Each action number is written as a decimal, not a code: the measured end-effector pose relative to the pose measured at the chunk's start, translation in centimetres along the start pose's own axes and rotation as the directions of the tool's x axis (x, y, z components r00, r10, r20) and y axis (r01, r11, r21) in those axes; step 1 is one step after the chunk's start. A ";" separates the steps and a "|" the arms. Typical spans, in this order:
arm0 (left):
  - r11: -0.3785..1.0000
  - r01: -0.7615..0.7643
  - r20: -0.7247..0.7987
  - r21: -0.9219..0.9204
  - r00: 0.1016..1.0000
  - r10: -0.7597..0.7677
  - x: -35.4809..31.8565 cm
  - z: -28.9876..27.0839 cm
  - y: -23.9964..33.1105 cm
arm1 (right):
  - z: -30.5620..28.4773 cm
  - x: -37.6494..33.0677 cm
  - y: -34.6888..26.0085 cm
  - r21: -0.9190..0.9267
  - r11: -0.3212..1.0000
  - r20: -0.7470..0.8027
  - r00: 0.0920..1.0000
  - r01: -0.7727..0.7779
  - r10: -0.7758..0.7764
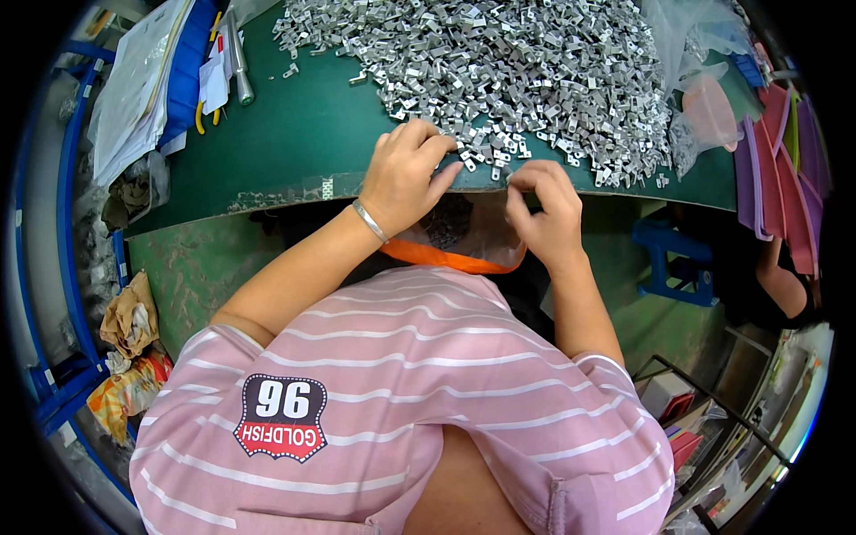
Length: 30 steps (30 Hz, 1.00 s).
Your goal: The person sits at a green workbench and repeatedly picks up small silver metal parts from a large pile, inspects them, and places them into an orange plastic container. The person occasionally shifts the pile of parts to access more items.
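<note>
A large pile of small silver metal brackets [526,71], each with a hole, covers the far middle of the green table [285,134]. My left hand [406,174] rests at the near edge of the pile, its fingers bent against some loose brackets and its thumb apart from them. To the right, my right hand [548,209] is closed in a pinch at the table's front edge. A small metal bracket shows at its fingertips, partly hidden. Below both hands, an open bag with an orange rim [455,257] hangs under the table edge, with many small dark pieces inside.
At the far left lie papers [138,85], a blue bin [189,80] and yellow-handled pliers [200,116]. Clear plastic bags [700,107] lie right of the pile. A blue stool [673,263] stands on the floor at right, beside another person's arm [780,276].
</note>
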<state>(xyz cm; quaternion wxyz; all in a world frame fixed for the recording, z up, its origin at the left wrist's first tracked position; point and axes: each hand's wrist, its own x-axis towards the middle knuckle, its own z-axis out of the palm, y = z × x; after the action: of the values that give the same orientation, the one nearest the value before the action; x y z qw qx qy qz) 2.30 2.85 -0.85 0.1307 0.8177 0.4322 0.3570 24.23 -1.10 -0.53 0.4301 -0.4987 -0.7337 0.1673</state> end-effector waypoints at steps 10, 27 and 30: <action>0.998 -0.047 0.009 0.032 0.999 0.046 0.6 0.8 0.3 | 1.9 0.8 0.3 -0.140 0.989 -0.036 0.998 0.043 -0.049; 0.993 -0.085 -0.062 -0.078 0.995 0.080 0.0 0.7 -0.1 | 2.5 3.3 0.5 -0.153 0.985 -0.129 0.987 0.079 -0.099; 0.968 -0.132 -0.135 -0.213 0.985 0.104 -0.4 0.2 -0.2 | 1.9 2.4 0.0 0.095 0.995 -0.175 0.985 0.013 0.004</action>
<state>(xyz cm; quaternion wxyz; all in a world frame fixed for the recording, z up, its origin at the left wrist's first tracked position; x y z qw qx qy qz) 2.13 2.65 -1.31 0.1727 0.7987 0.3474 0.4599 22.45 1.36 -0.52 0.5167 -0.4887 -0.6853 0.1569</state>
